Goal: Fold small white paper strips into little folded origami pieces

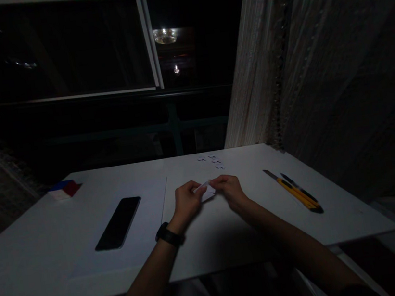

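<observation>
A small piece of white paper (208,193) is held up between my two hands, over the middle of the white table. My left hand (187,200), with a dark watch on its wrist, pinches the paper's left edge. At the right upper edge, the fingers of my right hand (230,190) are closed on the same piece. A dark mark shows near its lower right. Beyond my hands lie several small paper pieces (216,162) with dark marks, too small to read.
A black phone (118,223) rests on a white sheet (153,226) to the left. A red, blue and white cube (64,190) sits far left. On the right, a yellow utility knife (298,194) with blade out lies beside a dark pen (299,187). Curtains (250,63) hang behind the table (255,252).
</observation>
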`<action>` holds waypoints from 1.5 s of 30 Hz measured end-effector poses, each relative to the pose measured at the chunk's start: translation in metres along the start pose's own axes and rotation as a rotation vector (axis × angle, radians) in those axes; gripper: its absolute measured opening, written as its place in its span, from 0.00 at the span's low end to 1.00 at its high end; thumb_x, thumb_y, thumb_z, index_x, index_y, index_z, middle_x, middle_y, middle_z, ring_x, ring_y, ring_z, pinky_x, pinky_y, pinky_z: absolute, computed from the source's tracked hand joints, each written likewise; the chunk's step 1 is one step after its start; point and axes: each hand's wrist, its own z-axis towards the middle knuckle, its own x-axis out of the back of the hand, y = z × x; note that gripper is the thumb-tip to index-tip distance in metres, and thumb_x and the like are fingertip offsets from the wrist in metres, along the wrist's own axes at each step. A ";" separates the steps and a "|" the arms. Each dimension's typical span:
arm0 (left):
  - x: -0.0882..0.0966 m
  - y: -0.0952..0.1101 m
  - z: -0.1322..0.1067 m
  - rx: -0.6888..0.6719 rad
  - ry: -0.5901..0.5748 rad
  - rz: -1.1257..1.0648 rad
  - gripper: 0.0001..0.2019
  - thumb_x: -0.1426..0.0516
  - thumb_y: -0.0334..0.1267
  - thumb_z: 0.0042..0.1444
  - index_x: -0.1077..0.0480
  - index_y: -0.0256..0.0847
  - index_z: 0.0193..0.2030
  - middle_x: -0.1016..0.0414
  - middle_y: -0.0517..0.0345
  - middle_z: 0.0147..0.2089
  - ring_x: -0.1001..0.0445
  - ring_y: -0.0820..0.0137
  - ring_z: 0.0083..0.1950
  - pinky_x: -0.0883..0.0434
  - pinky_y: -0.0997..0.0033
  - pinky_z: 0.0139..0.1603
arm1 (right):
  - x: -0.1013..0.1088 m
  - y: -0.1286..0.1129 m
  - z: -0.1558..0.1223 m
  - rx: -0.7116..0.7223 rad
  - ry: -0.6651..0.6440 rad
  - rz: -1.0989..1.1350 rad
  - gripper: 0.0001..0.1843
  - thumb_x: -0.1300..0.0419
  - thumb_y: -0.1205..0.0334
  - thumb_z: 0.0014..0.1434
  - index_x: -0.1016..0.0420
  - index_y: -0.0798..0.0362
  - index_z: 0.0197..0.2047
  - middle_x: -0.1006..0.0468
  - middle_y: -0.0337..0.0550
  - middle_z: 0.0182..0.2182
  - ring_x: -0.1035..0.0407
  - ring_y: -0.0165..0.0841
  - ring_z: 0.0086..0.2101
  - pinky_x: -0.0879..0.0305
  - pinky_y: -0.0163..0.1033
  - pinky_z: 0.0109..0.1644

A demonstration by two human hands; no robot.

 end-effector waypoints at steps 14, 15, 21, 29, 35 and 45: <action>0.002 -0.002 0.002 0.032 -0.042 -0.045 0.14 0.42 0.47 0.44 0.28 0.35 0.27 0.32 0.61 0.19 0.36 0.74 0.22 0.40 0.75 0.24 | 0.009 -0.001 0.007 0.188 -0.105 -0.298 0.16 0.35 0.53 0.39 0.32 0.55 0.16 0.32 0.35 0.13 0.40 0.26 0.18 0.45 0.33 0.24; 0.001 -0.002 0.002 0.035 -0.046 -0.057 0.14 0.42 0.47 0.43 0.29 0.35 0.27 0.32 0.61 0.18 0.36 0.74 0.21 0.40 0.75 0.24 | 0.010 -0.001 0.007 0.207 -0.112 -0.307 0.15 0.35 0.53 0.40 0.33 0.55 0.16 0.32 0.34 0.13 0.40 0.26 0.18 0.45 0.33 0.24; 0.001 -0.003 0.003 0.061 -0.054 -0.118 0.14 0.41 0.47 0.42 0.30 0.35 0.25 0.36 0.64 0.17 0.39 0.76 0.20 0.43 0.76 0.22 | 0.011 -0.001 0.006 0.288 -0.144 -0.405 0.15 0.37 0.52 0.43 0.33 0.55 0.19 0.31 0.36 0.17 0.37 0.28 0.21 0.41 0.33 0.27; -0.001 -0.008 0.004 0.079 -0.108 -0.153 0.15 0.41 0.47 0.41 0.30 0.34 0.26 0.36 0.63 0.18 0.41 0.76 0.20 0.44 0.77 0.21 | 0.015 -0.007 0.003 0.358 -0.155 -0.557 0.16 0.39 0.52 0.46 0.36 0.54 0.18 0.34 0.35 0.16 0.40 0.27 0.21 0.44 0.32 0.26; -0.001 -0.011 0.004 0.065 -0.164 -0.152 0.14 0.40 0.46 0.40 0.30 0.34 0.26 0.35 0.62 0.19 0.39 0.75 0.21 0.44 0.76 0.22 | 0.012 -0.014 -0.003 0.403 -0.208 -0.709 0.15 0.41 0.53 0.49 0.35 0.55 0.20 0.35 0.34 0.16 0.41 0.26 0.21 0.46 0.31 0.26; 0.001 -0.009 0.005 0.027 -0.150 -0.069 0.13 0.41 0.45 0.41 0.29 0.34 0.26 0.33 0.61 0.19 0.37 0.74 0.22 0.42 0.76 0.23 | 0.011 -0.017 -0.006 0.433 -0.240 -0.786 0.13 0.43 0.53 0.52 0.32 0.54 0.25 0.30 0.36 0.20 0.37 0.28 0.24 0.44 0.31 0.28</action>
